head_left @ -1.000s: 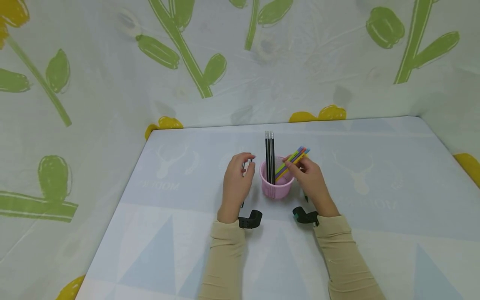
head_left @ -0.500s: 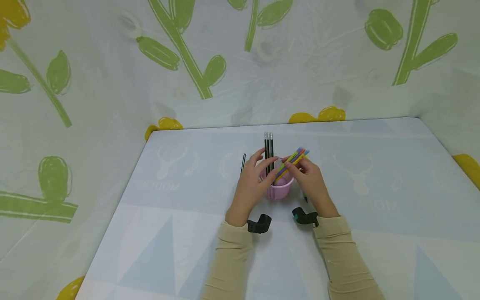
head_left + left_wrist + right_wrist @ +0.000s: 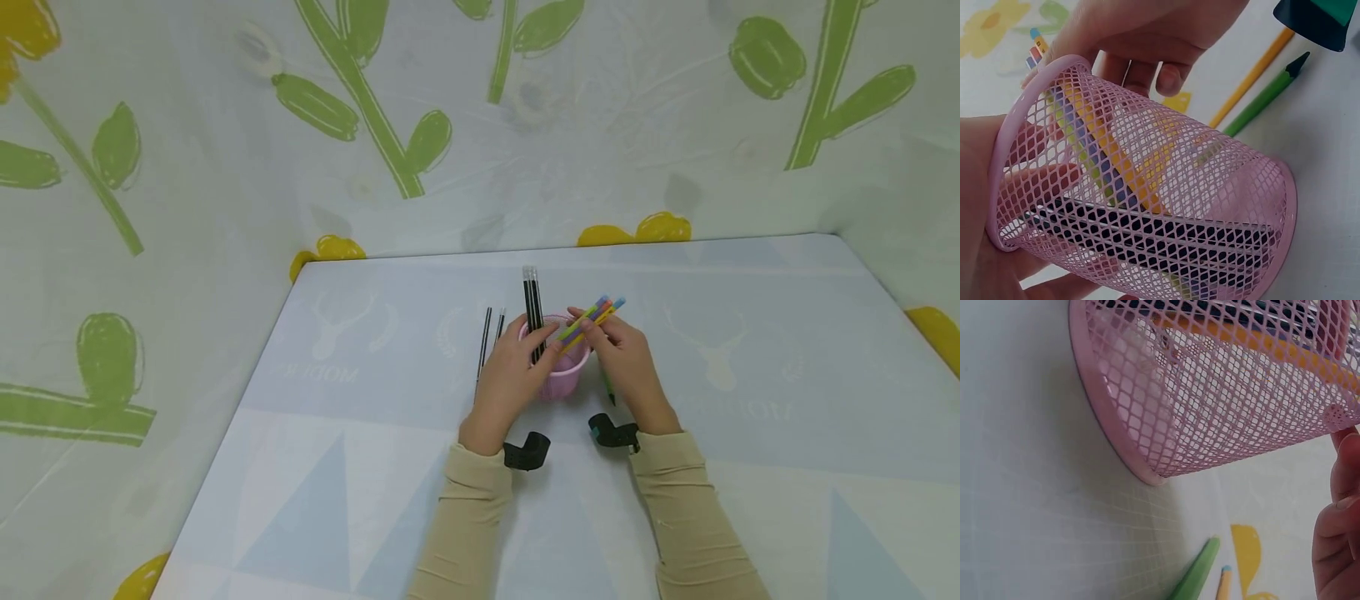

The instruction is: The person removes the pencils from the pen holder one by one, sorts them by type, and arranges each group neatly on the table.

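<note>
A pink mesh pen cup stands between the two hands. Several black pencils rise from its left side, leaning left. My left hand grips the cup by its left wall; the left wrist view shows fingers behind the mesh and others under the cup's side. Over the right rim, my right hand pinches several coloured pencils, slanted out to the upper right. Through the mesh their lower ends cross the black pencils near the middle of the cup.
Two dark pencils lie on the table left of the cup. On its right lie a green pencil with a black tip and an orange pencil. A flower-patterned sheet rises behind the table.
My left hand has moved right from beside the dark pencils on the table onto the cup. The black pencils now lean further left. My right hand has stayed at the rim.
</note>
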The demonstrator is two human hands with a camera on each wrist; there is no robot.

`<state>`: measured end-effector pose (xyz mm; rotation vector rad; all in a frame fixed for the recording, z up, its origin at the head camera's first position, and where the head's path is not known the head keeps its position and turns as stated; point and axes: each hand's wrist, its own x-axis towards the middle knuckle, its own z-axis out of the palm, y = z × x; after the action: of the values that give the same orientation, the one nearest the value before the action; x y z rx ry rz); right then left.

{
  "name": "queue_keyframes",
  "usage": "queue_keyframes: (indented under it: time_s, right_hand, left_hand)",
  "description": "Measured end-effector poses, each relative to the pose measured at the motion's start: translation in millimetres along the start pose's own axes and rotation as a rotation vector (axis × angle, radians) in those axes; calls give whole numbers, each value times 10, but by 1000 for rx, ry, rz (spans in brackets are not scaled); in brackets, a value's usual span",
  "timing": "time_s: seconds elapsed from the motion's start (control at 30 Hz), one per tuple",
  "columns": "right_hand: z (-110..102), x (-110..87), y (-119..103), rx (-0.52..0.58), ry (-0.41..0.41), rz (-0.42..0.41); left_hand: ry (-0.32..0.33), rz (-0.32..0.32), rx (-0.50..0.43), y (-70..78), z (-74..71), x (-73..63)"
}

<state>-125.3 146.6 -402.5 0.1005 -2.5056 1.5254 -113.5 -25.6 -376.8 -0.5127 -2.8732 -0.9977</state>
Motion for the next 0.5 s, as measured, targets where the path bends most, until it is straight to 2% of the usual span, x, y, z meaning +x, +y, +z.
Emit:
queue_keyframes:
  time_s: [0.37,0.5]
  right_hand:
    - [-69,5,-67,70,64,-83]
    - [-110,-6,-108,139,104,-82]
  left_hand:
    - [-28,-41,-11,23,-26,-19]
    - [-32,-58,-8,19,-19,-16]
